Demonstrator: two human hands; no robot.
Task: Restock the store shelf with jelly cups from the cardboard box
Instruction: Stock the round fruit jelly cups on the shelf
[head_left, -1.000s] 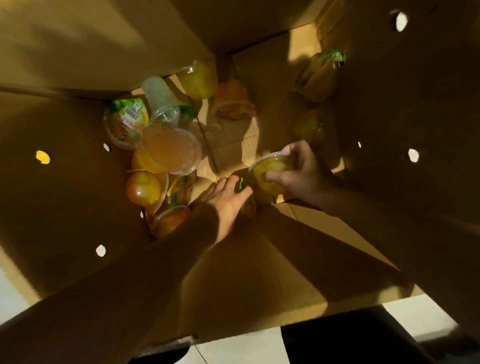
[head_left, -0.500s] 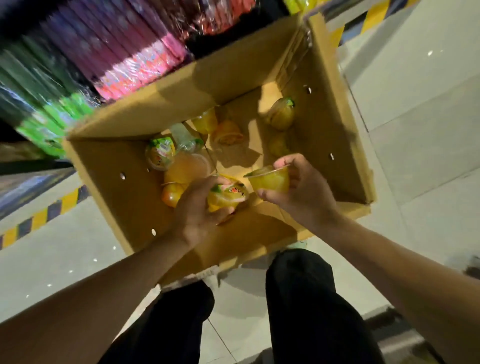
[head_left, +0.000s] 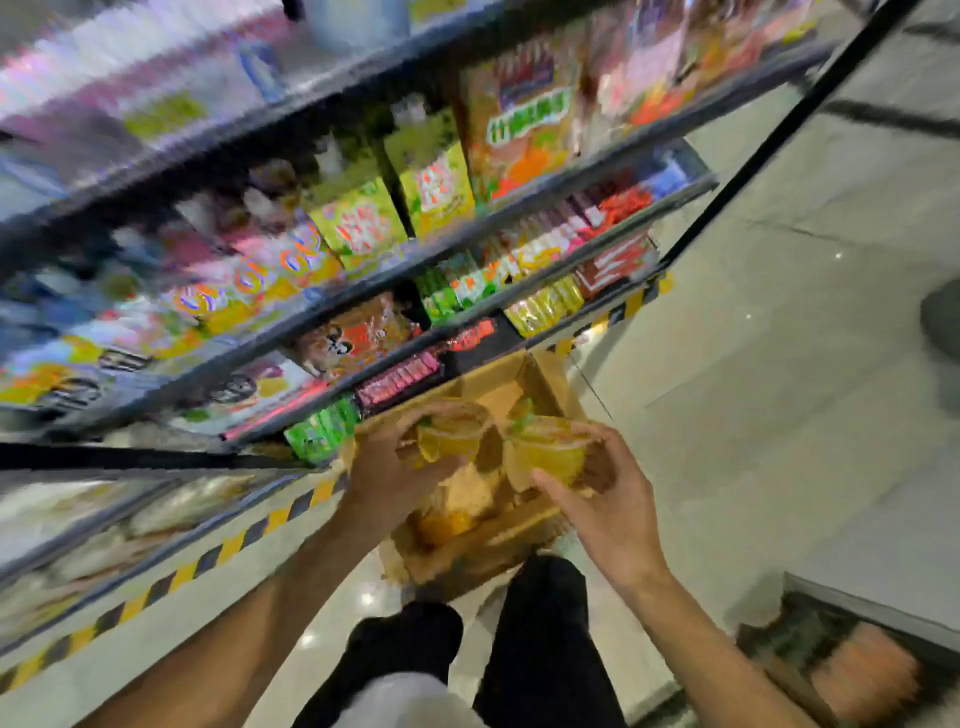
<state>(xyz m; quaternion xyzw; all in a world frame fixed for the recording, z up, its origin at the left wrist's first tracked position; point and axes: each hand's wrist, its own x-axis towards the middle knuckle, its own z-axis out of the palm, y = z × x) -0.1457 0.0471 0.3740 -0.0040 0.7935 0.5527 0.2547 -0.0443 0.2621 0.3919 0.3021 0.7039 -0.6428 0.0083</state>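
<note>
Head view: one jelly cup (head_left: 451, 435) is clasped in the left hand (head_left: 387, 470) and another jelly cup (head_left: 546, 453) in the right hand (head_left: 613, 512) above the cardboard box (head_left: 540, 382), where more remain, the shelf (head_left: 415, 260) not yet reached.

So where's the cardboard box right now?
In the head view, the cardboard box sits on the floor low in the middle, against the shelf's bottom edge, behind both hands, left and right, each holding a jelly cup.
</note>
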